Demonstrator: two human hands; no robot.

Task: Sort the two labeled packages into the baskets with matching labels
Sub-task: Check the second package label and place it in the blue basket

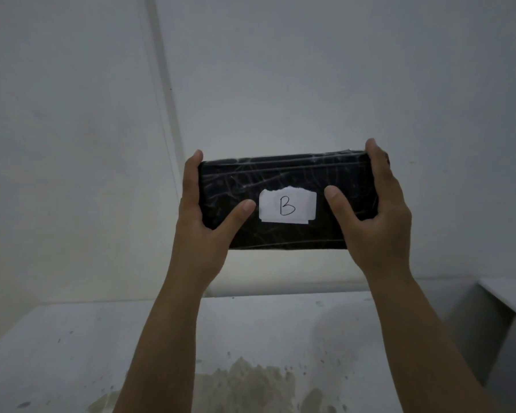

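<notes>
Floor: pale, speckled with dark spots; a tan stain at the bottom middle, between the forearms.
Forearms: both bare, rising from the bottom edge and converging upward toward the middle of the view.
Left hand: clamped on the left end of the package. Thumb lies across the near face, tip just left of the label; the other fingers wrap round the end, one fingertip showing above the top edge.
Right hand: clamped on the right end of the package. Thumb lies across the near face, tip just right of the label; the other fingers curl behind the end, one fingertip showing over the top corner.
Package: black, oblong, wrapped in shiny clear film with creases. Held level and lengthwise between the two hands, raised in the air, clear of the floor, broad face toward the camera.
Label: white paper slip, torn top edge, stuck on the near face a little below centre; handwritten letter "B". It sits between the two thumbs, neither one covering it.
Ledge: pale surface at the right edge, low, well apart from the package.
Wall: plain grey-white, filling the upper view behind the package; a vertical seam runs down left of centre.
</notes>
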